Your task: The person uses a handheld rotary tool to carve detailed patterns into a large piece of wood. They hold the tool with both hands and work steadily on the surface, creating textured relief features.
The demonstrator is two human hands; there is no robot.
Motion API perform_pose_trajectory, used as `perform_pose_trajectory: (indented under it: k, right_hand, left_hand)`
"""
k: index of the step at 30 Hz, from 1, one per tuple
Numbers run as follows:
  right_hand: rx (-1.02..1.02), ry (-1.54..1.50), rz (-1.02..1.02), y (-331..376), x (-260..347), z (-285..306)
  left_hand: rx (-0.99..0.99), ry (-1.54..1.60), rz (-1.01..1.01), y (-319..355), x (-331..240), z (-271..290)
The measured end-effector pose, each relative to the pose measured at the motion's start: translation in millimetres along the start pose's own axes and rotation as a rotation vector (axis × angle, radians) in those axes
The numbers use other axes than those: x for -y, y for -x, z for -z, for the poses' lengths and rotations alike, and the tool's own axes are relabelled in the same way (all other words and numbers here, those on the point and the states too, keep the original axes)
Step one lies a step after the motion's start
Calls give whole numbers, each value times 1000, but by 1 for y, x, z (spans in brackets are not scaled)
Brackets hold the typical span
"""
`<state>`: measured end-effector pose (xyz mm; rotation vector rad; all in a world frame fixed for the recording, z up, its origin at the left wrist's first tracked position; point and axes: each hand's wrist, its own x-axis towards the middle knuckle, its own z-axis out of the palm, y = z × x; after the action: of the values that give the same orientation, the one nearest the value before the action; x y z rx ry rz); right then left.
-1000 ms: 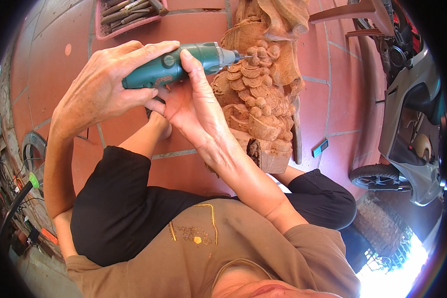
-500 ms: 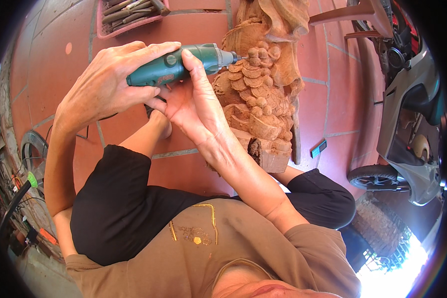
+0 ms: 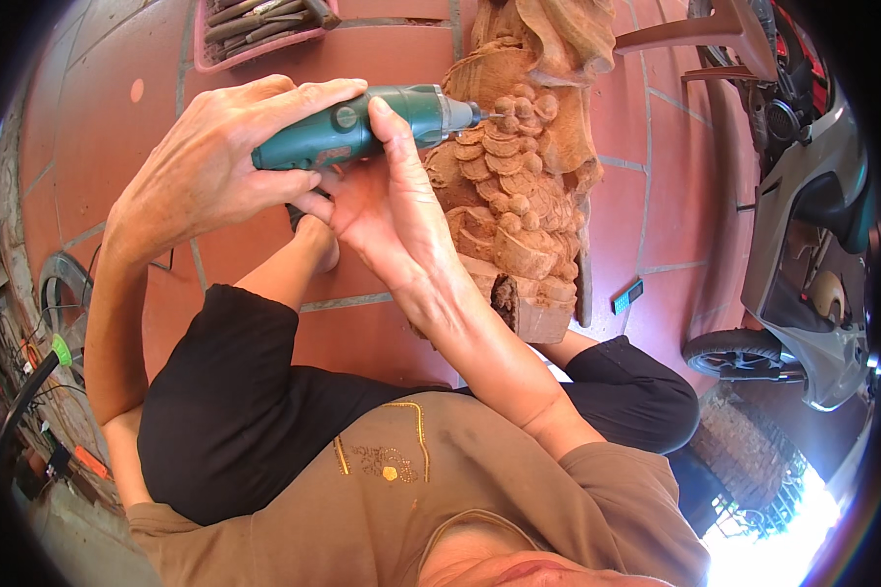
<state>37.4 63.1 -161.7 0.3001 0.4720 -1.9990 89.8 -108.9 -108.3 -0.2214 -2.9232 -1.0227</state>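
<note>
A green handheld rotary tool (image 3: 308, 140) with a grey nose lies sideways between my hands, its thin bit pointing right. My left hand (image 3: 201, 152) wraps the rear of its body from the left. My right hand (image 3: 387, 215) supports it from below, thumb laid along the casing near the nose. The bit's tip meets the small round knobs on a brown wooden carving (image 3: 504, 249), or stops just short; I cannot tell which. Coin-like discs and round balls cover the carving's lower part, and smooth folds run along its far part.
A pink basket (image 3: 199, 49) of chisel-like hand tools stands at the far left on red floor tiles. A small blue phone (image 3: 627, 296) lies right of the carving. Beyond it are a brown plastic chair (image 3: 724, 39) and a grey motorbike (image 3: 812, 323). My legs are bent around the carving's near end.
The rotary tool and both hands have shifted slightly right, the bit now reaching a little farther over the round knobs. My grip stays the same.
</note>
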Motion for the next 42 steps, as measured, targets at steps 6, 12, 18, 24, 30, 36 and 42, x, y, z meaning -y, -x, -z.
perform_pose_trajectory:
  k: [6, 12, 18, 24, 30, 36, 42]
  right_hand:
    - [-19, 1, 18, 1, 1, 0]
    - [11, 6, 6, 1, 0, 2]
    - [10, -8, -26, 0, 0, 3]
    - [29, 27, 3, 2, 3, 0]
    - [28, 45, 23, 1, 4, -1]
    - [30, 26, 36, -1, 6, 1]
    - [16, 11, 29, 0, 8, -3]
  left_hand:
    - [-6, 5, -22, -1, 2, -2]
    - [11, 3, 9, 1, 0, 0]
    - [10, -23, 24, 0, -6, 2]
    - [-26, -1, -12, -5, -8, 2]
    - [-5, -15, 14, -7, -8, 0]
    - [-37, -29, 17, -6, -11, -4]
    - [-32, -71, 18, -8, -17, -2]
